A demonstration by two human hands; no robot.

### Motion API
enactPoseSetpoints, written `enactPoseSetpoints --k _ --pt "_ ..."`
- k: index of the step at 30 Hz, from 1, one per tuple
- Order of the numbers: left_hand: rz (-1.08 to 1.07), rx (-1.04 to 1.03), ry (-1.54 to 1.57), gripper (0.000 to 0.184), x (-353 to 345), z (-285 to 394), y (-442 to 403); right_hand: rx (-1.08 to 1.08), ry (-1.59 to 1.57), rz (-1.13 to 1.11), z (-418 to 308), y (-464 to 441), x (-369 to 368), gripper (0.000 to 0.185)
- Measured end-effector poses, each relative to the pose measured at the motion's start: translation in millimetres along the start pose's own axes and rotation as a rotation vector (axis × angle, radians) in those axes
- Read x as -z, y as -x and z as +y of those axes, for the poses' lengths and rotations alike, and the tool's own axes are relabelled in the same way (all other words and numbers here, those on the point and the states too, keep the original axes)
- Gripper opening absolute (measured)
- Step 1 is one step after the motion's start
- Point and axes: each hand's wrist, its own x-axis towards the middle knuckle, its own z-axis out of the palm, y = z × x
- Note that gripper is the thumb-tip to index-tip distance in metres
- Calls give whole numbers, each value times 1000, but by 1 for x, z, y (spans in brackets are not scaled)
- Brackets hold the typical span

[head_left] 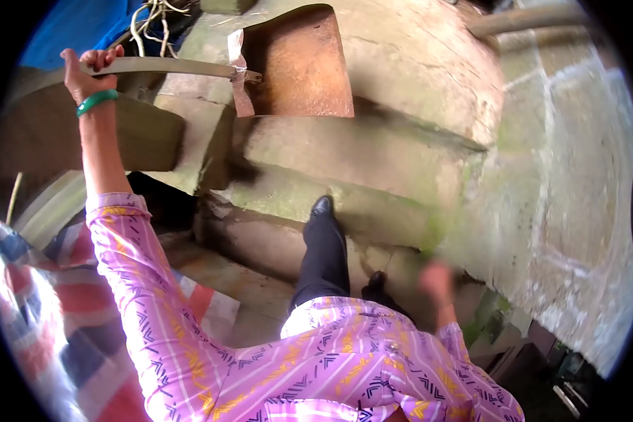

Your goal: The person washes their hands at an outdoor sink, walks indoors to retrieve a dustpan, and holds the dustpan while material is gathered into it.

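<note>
Wrapped round a long pale handle is my left hand [90,73], raised at the upper left with a green bangle on its wrist. The handle ends at a rusty metal dustpan [306,70], which is tied on with what looks like wire. This pan hangs over the stone steps [359,151], its inside showing and nothing lying in it. Low on the right, my right hand [437,283] is smeared by motion, near the stone wall. Its fingers cannot be made out.
On the right stands a stone block wall [577,162]. A striped plastic sheet [70,330] lies at lower left, and blue sheeting [77,32] with pale roots [155,24] is at upper left. My shoe [322,205] rests on a mossy step. A rounded pole [527,21] juts in at the top right.
</note>
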Motion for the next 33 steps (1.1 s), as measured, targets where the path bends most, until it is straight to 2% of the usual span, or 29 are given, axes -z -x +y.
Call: enactPoseSetpoints --k 3,5,6,8,9,10,11,12,14,17,18,19,20,22,23,24,25,31,32,33 --pt "-47 10 20 51 -25 -7 85 25 -78 113 33 34 -33 6" --pt "-228 93 44 50 -31 -6 121 106 -107 357 44 62 -43 10" --pt "-234 102 47 50 -44 -7 151 124 -219 468 56 83 -51 12" --pt "-160 34 -1 48 -75 -3 209 -135 -349 293 74 129 -54 12" --pt "-208 48 -33 49 -81 0 228 -149 -343 287 73 157 -44 12" --pt "-407 151 7 48 -76 3 232 -397 -696 203 67 181 -22 5" --pt "-357 162 0 49 -89 5 252 -641 -1051 113 67 199 -8 14" --pt "-310 171 -7 50 -102 7 272 -647 -1052 120 73 217 -10 14" --pt "-257 75 -91 53 -128 8 321 -732 -1051 96 86 255 -23 26" --pt "-330 125 -120 55 -154 12 370 -968 -1255 121 121 318 -94 17" --pt "-394 115 -143 56 -164 23 386 -1039 -1345 137 112 344 -86 16" --pt "-410 99 -183 57 -167 19 401 -1077 -1401 288 105 365 -94 7" --pt "-385 122 -164 57 -171 16 423 -1217 -1521 304 107 388 -117 7" --pt "-358 223 -120 57 -169 3 449 -1374 -1613 295 97 430 -152 5" --pt "-307 215 -151 56 -170 -2 467 -1425 -1642 263 92 459 -184 7" --pt "-349 220 -126 56 -164 -13 476 -1479 -1668 228 87 478 -209 10" --pt "-351 206 -165 56 -163 -9 488 -1491 -1683 235 69 495 -206 10" --pt "-286 313 -34 47 -127 -45 556 -1163 -913 -70 -24 596 -227 18" --pt "-335 351 -26 42 -117 -48 565 -1188 -907 -60 -33 616 -232 18" --pt "-424 76 -359 36 -98 -93 561 -1110 -774 8 -42 634 -245 18"
